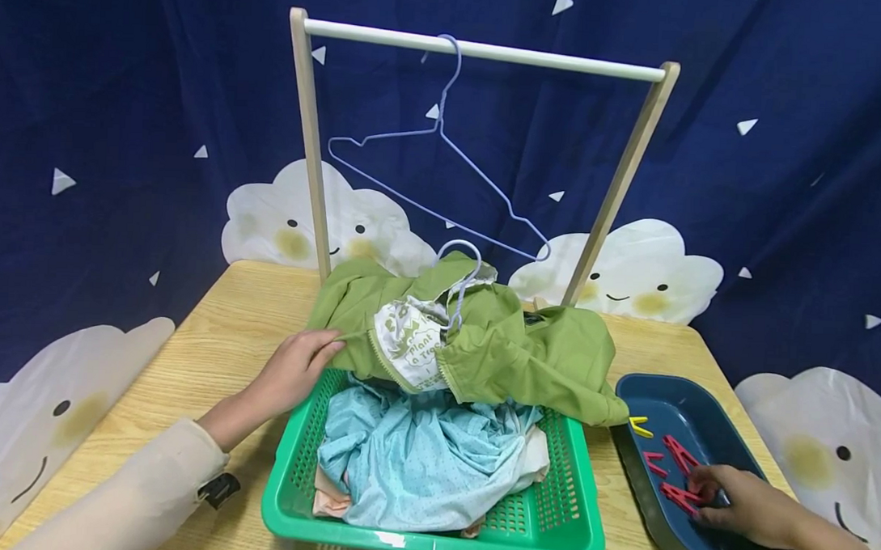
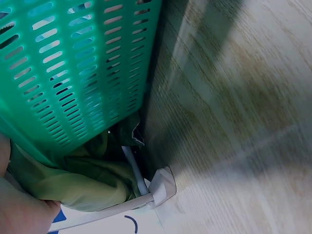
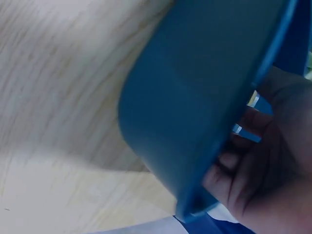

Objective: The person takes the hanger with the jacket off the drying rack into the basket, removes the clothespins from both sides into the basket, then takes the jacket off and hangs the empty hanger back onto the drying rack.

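A green jacket (image 1: 525, 351) on a pale blue hanger (image 1: 460, 285) lies across the far rim of a green basket (image 1: 571, 506). My left hand (image 1: 327, 348) pinches the jacket's left edge; in the left wrist view the green cloth (image 2: 83, 180) bunches by my palm (image 2: 19, 207) under the basket wall (image 2: 73, 63). My right hand (image 1: 698, 488) reaches into the dark blue tray (image 1: 720, 414), fingers curled on a red clothespin (image 1: 679, 495). The right wrist view shows those fingers (image 3: 243, 170) inside the tray wall (image 3: 195, 97), with the pin hidden.
A wooden rack (image 1: 485, 50) stands at the back with a second blue wire hanger (image 1: 444, 158) on its rail. A light blue garment (image 1: 427, 452) fills the basket. More red pins (image 1: 678, 453) and a yellow one (image 1: 639, 426) lie in the tray. The wooden table (image 1: 212, 356) ends near my body.
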### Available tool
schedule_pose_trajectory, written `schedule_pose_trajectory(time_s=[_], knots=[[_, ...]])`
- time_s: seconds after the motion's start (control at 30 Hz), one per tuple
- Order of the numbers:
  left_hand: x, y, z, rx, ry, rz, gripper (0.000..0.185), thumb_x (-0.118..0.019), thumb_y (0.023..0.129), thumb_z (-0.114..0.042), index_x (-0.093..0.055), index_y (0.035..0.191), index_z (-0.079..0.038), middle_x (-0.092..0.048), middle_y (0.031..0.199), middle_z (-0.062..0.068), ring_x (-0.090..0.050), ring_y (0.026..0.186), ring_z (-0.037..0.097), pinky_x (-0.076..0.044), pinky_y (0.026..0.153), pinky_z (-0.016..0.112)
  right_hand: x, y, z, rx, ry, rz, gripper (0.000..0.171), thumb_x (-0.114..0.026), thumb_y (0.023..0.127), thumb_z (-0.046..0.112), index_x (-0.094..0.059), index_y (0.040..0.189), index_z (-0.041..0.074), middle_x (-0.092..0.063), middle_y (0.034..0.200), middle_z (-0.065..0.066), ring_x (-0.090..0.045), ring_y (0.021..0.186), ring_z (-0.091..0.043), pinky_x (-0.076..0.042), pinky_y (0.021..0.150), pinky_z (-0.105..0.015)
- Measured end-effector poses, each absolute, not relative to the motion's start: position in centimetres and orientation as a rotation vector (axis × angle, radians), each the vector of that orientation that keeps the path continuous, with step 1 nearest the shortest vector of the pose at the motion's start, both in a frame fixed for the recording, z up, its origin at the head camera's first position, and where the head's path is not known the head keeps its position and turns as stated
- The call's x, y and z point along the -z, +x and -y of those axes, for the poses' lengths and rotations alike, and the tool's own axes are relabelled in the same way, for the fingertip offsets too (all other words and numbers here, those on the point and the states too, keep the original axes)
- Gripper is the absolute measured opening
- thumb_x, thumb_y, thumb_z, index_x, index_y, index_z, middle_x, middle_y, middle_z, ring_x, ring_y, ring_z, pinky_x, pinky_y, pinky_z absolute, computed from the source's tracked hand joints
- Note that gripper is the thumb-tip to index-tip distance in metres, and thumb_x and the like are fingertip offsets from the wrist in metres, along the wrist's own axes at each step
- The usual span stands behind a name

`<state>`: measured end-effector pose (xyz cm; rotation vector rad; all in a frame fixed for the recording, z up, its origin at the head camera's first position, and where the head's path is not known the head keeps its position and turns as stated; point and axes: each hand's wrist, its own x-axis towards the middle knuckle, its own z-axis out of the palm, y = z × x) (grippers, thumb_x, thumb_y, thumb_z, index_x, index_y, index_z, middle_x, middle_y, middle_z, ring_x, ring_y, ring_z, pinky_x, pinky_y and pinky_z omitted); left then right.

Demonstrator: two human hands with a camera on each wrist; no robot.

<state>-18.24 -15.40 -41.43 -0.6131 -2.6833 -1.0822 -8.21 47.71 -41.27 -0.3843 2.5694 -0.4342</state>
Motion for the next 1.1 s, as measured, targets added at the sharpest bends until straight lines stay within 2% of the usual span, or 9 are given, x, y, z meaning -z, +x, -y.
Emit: schedule_pose_trajectory(time_s=[0.13, 0.27, 0.47, 0.6, 0.7, 0.83, 0.93, 1.03, 1.1], knots=[[41.3, -18.2, 15.5, 1.083, -0.621, 2.686, 0.020, -0.054, 0.105, -0.013, -0.073, 0.103, -0.007, -0.072, 0.091, 0.008, -0.069, 0.094, 0.028, -0.053, 0.085, 0.050, 40.0, -8.2, -47.5, 0.413, -0.360, -2.592, 0.026, -0.068, 0.096, 0.022, -0.065, 0.107, -0.001, -0.064, 0.090, 0.004, -0.049, 0.076, 0.010, -0.047, 0.065, -0.023], [40.9, -18.4, 15.5, 1.090, -0.664, 2.710, 0.023, -0.051, 0.106, -0.015, -0.070, 0.095, -0.009, -0.065, 0.079, 0.005, -0.064, 0.084, 0.023, -0.052, 0.081, 0.047, 38.0, -8.4, -46.7, 0.313, -0.327, -2.683, 0.022, -0.065, 0.098, 0.025, -0.067, 0.105, 0.004, -0.065, 0.090, 0.003, -0.049, 0.075, 0.009, -0.047, 0.063, -0.022], [40.0, -18.5, 15.7, 1.084, -0.702, 2.789, 0.030, -0.047, 0.108, -0.023, -0.072, 0.095, -0.012, -0.070, 0.088, 0.007, -0.069, 0.093, 0.027, -0.053, 0.088, 0.050, 35.7, -8.4, -44.6, 0.308, -0.363, -2.788, 0.024, -0.066, 0.098, 0.024, -0.069, 0.108, 0.003, -0.068, 0.093, 0.004, -0.050, 0.075, 0.010, -0.050, 0.063, -0.021], [39.1, -18.5, 15.5, 1.019, -0.706, 2.870, 0.032, -0.047, 0.109, -0.027, -0.071, 0.097, -0.011, -0.066, 0.082, 0.008, -0.067, 0.088, 0.026, -0.052, 0.086, 0.049, 34.9, -8.4, -42.2, 0.368, -0.418, -2.919, 0.014, -0.069, 0.096, 0.021, -0.070, 0.103, 0.010, -0.069, 0.090, 0.007, -0.050, 0.069, 0.009, -0.048, 0.059, -0.021], [38.4, -18.4, 15.2, 0.994, -0.709, 2.895, 0.032, -0.048, 0.108, -0.026, -0.070, 0.118, -0.006, -0.073, 0.106, 0.015, -0.069, 0.105, 0.033, -0.051, 0.095, 0.053, 34.2, -8.4, -40.2, 0.405, -0.432, -2.993, 0.009, -0.070, 0.096, 0.022, -0.070, 0.102, 0.014, -0.066, 0.084, 0.011, -0.050, 0.064, 0.007, -0.047, 0.057, -0.021], [37.7, -18.2, 14.7, 1.004, -0.714, 2.891, 0.039, -0.047, 0.108, -0.021, -0.057, 0.140, -0.001, -0.063, 0.136, 0.021, -0.061, 0.125, 0.041, -0.046, 0.104, 0.059, 33.1, -8.7, -37.5, 0.409, -0.402, -3.012, 0.014, -0.068, 0.097, 0.028, -0.070, 0.104, 0.016, -0.065, 0.082, 0.013, -0.053, 0.064, 0.007, -0.047, 0.056, -0.021], [37.5, -18.2, 14.3, 1.035, -0.723, 2.863, 0.037, -0.047, 0.108, -0.017, -0.058, 0.138, 0.001, -0.066, 0.131, 0.022, -0.065, 0.117, 0.038, -0.050, 0.100, 0.057, 32.5, -8.9, -35.7, 0.415, -0.401, -3.024, 0.014, -0.069, 0.097, 0.030, -0.070, 0.104, 0.018, -0.068, 0.086, 0.012, -0.056, 0.065, 0.007, -0.047, 0.055, -0.021], [37.5, -18.3, 14.1, 1.089, -0.743, 2.832, 0.026, -0.047, 0.108, -0.016, -0.066, 0.118, -0.003, -0.070, 0.097, 0.015, -0.066, 0.083, 0.024, -0.054, 0.079, 0.045, 32.0, -9.3, -34.1, 0.414, -0.436, -3.054, 0.012, -0.069, 0.097, 0.030, -0.070, 0.104, 0.021, -0.070, 0.088, 0.012, -0.057, 0.067, 0.009, -0.047, 0.056, -0.021], [37.5, -18.4, 13.9, 1.120, -0.761, 2.813, 0.021, -0.047, 0.108, -0.018, -0.065, 0.103, -0.008, -0.059, 0.075, 0.006, -0.053, 0.066, 0.015, -0.047, 0.067, 0.036, 31.8, -9.5, -33.0, 0.411, -0.474, -3.087, 0.011, -0.070, 0.096, 0.030, -0.070, 0.105, 0.023, -0.071, 0.091, 0.012, -0.057, 0.068, 0.009, -0.046, 0.057, -0.021]])
